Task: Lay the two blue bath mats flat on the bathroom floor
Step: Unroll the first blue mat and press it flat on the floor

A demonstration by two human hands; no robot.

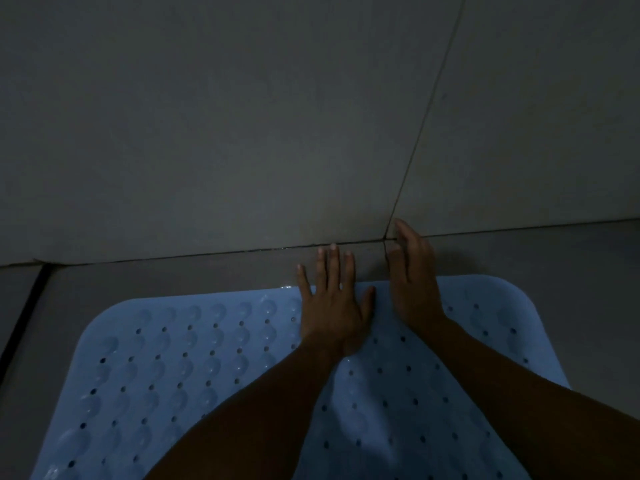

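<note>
Blue rubbery bath mat (180, 368) flat on floor (173, 275), probably floppy, slick; best gripped at far corners. Left hand (332, 317) spread, pressing; right hand (414, 282) open, empty.

Grey tiled wall (242, 116) above grey floor tiles (173, 275).

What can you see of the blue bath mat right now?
The blue bath mat looks like soft rubbery plastic, with rounded corners and rows of small holes and raised bumps. It lies flat on the grey tiled floor, close to the wall. The left hand rests flat on its far edge; whether the right hand touches it is unclear.
</note>
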